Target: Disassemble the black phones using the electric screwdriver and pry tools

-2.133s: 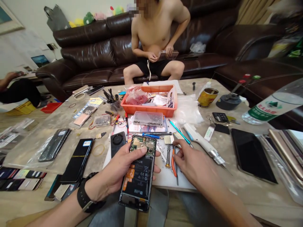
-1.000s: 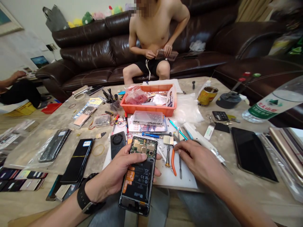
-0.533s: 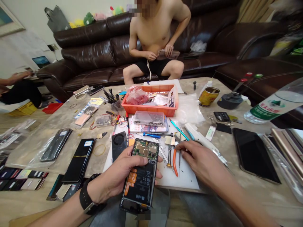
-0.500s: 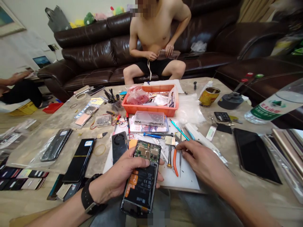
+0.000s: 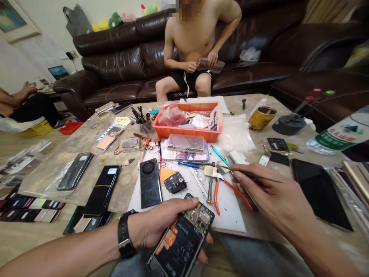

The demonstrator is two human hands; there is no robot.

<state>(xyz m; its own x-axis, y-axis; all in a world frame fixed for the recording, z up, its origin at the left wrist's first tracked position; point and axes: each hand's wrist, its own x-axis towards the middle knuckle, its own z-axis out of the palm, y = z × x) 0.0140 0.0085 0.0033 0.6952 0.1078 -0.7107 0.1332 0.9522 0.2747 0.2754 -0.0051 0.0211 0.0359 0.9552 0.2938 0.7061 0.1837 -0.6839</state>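
My left hand (image 5: 161, 223), with a black watch on its wrist, is closed around an opened smartphone (image 5: 183, 238). Its circuit board shows at the top end and a black HONOR battery below. My right hand (image 5: 268, 196) is raised over the right side of the white work mat (image 5: 230, 221), pinching dark, slim tweezers (image 5: 259, 176). Below it lie orange-handled pliers (image 5: 216, 198) beside a small brush-like tool (image 5: 210, 188). A black phone cover part (image 5: 175, 182) and a dark phone with a round camera ring (image 5: 150, 188) rest left of these tools.
An orange basket (image 5: 187, 134) stands behind a clear screw box (image 5: 186, 143). Banded phones (image 5: 100, 192) lie left; a black tablet (image 5: 319, 192) and a tilted water bottle (image 5: 340, 134) are right. A person (image 5: 196, 42) sits opposite on the sofa, holding a packet.
My right hand has picked the tweezers up off the mat and lifted them. The left hand has moved the opened phone lower and right, uncovering the black cover part.
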